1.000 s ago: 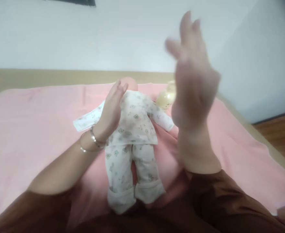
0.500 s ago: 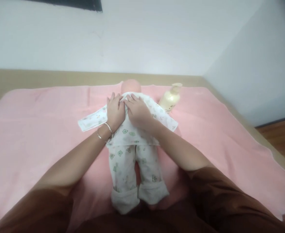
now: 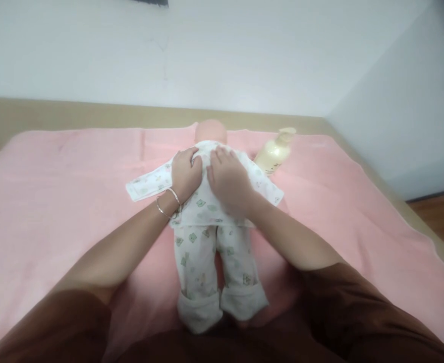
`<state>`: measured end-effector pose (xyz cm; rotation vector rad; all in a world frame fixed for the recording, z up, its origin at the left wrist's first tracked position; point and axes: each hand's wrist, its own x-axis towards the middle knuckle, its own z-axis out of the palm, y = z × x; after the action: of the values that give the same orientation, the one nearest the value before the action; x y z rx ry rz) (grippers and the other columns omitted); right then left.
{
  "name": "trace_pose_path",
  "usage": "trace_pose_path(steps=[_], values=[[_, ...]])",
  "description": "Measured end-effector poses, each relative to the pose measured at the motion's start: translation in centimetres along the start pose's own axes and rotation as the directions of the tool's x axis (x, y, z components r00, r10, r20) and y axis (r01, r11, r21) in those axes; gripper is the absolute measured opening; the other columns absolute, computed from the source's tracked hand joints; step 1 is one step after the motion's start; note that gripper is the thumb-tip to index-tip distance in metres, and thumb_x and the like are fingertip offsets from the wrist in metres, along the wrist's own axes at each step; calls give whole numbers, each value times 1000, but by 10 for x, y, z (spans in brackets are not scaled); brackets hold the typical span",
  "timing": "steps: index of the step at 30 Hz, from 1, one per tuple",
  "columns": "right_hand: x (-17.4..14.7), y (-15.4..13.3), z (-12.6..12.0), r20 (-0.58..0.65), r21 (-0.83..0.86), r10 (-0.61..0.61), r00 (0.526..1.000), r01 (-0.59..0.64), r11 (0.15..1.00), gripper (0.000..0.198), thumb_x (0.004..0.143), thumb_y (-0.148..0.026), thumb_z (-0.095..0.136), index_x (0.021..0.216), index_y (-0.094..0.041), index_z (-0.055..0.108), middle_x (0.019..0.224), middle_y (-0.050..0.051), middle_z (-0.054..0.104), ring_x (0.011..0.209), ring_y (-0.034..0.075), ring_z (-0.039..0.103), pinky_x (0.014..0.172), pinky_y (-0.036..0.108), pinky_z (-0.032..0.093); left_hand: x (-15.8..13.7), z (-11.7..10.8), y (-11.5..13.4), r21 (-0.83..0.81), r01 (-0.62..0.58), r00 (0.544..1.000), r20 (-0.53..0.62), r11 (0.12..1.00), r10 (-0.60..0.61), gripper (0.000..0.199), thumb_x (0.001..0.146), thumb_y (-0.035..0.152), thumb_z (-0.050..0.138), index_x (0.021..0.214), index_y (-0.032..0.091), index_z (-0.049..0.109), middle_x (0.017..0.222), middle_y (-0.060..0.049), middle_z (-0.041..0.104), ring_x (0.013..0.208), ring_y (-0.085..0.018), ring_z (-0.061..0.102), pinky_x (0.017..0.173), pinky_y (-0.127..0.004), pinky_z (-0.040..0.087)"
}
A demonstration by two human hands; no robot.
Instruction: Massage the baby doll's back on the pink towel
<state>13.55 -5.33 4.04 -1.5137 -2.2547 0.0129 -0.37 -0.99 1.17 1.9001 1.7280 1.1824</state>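
A baby doll (image 3: 211, 132) lies lengthwise in front of me, its bald head away from me and its face out of sight. It wears a white printed top (image 3: 201, 209) and matching trousers (image 3: 195, 257) with turned-up cuffs. On the left of the upper top rests my left hand (image 3: 186, 175), open, thumb apart from the fingers, a silver bangle (image 3: 174, 195) at the wrist. Lying flat over the right side of the top, my right hand (image 3: 229, 177) is open too, its fingers pointing toward the head. A strip of printed cloth shows between the hands.
Just right of the doll's shoulder stands a pale yellow pump bottle (image 3: 274, 154), slightly tilted in view. Beneath everything spreads a pink cloth (image 3: 74, 201) on a tan surface (image 3: 93, 110). A white wall (image 3: 244, 55) rises behind; wooden floor (image 3: 439, 214) shows at right.
My hands have moved apart: the right hand has slid outward to the right across the top, widening the gap between them. The whole view has shifted slightly.
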Motion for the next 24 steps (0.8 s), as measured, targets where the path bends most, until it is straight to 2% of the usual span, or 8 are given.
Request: trace_pose_path(steps=[2, 4, 8, 11, 16, 20, 22, 24], values=[[-3, -7, 0, 36, 26, -95, 995, 94, 995, 58, 104, -23, 29, 152, 3, 48, 164, 22, 43, 158, 31, 37, 136, 49, 24, 0, 0, -2, -8, -16, 1000, 14, 1000, 17, 49, 91, 29, 40, 126, 15, 72, 129, -11, 74, 123, -28, 65, 118, -47, 49], [1, -4, -1, 82, 72, -127, 989, 121, 990, 58, 102, -22, 30, 153, -1, 48, 167, 18, 41, 161, 28, 33, 137, 48, 20, 0, 0, -3, -16, -27, 1000, 15, 999, 28, 50, 91, 28, 38, 126, 14, 71, 129, -11, 74, 121, -28, 66, 117, -47, 49], [21, 24, -2, 158, 145, -27, 987, 4, 989, 62, 103, -32, 33, 159, -7, 40, 172, 16, 30, 164, 29, 25, 136, 59, 17, -2, 0, 0, -9, -14, 1000, 5, 1000, 14, 49, 91, 27, 40, 127, 16, 71, 131, -10, 73, 124, -27, 65, 120, -46, 47], [28, 35, -2, 160, 134, 52, 986, -74, 988, 66, 103, -36, 34, 161, -5, 35, 172, 18, 29, 163, 33, 25, 134, 60, 19, -3, -1, 3, -14, -7, 1000, 2, 1000, 7, 48, 91, 27, 41, 127, 18, 71, 133, -9, 73, 127, -27, 64, 122, -46, 46], [4, 4, -5, 54, -7, 201, 978, -201, 980, 65, 105, -34, 34, 158, 5, 38, 165, 29, 37, 157, 40, 36, 131, 59, 26, -1, -2, 2, -16, 8, 1000, 6, 1000, -7, 50, 90, 28, 41, 128, 16, 71, 133, -10, 72, 127, -28, 64, 121, -46, 47], [-13, -21, -7, 76, -11, 33, 997, -33, 999, 61, 104, -28, 33, 158, 1, 39, 169, 25, 32, 162, 35, 28, 136, 54, 21, 1, -2, 0, -18, -7, 1000, 19, 1000, 7, 49, 89, 28, 41, 125, 17, 71, 131, -10, 73, 125, -28, 64, 119, -47, 48], [-8, -17, -7, 97, 23, -42, 994, 40, 999, 59, 105, -26, 31, 157, -3, 43, 170, 19, 33, 163, 31, 26, 137, 54, 20, 2, -1, -1, -21, -10, 1000, 18, 1000, 11, 49, 89, 28, 40, 125, 18, 71, 130, -9, 74, 124, -27, 64, 118, -46, 49], [4, -2, -6, 122, 60, -27, 992, 20, 998, 58, 105, -29, 30, 156, -6, 45, 170, 16, 34, 163, 31, 27, 136, 57, 21, 1, -1, -1, -13, -8, 1000, 18, 1000, 8, 48, 89, 29, 40, 125, 18, 71, 128, -9, 74, 122, -27, 65, 116, -46, 50]])
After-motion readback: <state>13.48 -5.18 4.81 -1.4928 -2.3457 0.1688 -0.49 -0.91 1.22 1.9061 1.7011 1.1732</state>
